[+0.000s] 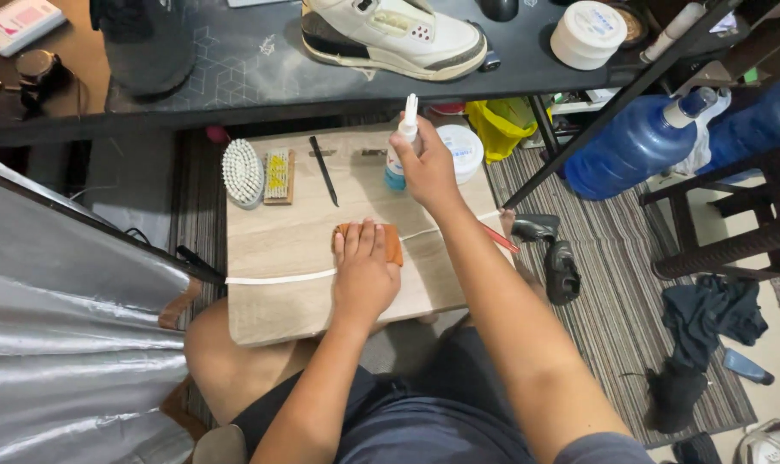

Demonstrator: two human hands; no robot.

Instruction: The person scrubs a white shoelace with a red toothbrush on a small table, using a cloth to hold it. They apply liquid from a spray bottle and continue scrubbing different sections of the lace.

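Note:
My left hand point(366, 268) lies flat, fingers together, on an orange-brown cloth point(393, 242) in the middle of a light wooden board point(278, 301) resting on my lap. My right hand point(426, 165) grips a small white bottle point(403, 137) with a blue base and a narrow nozzle, held upright over the far part of the board. A white shoelace point(278, 277) runs across the board under my left hand.
On the board's far edge lie a white oval brush point(242, 172), a small wooden brush with yellow bristles point(278, 175), a black pen-like tool point(324, 170) and a white round tub point(464, 151). A white sneaker point(391, 36) sits on the dark desk point(235, 77) beyond. Blue water jugs point(632, 146) stand right.

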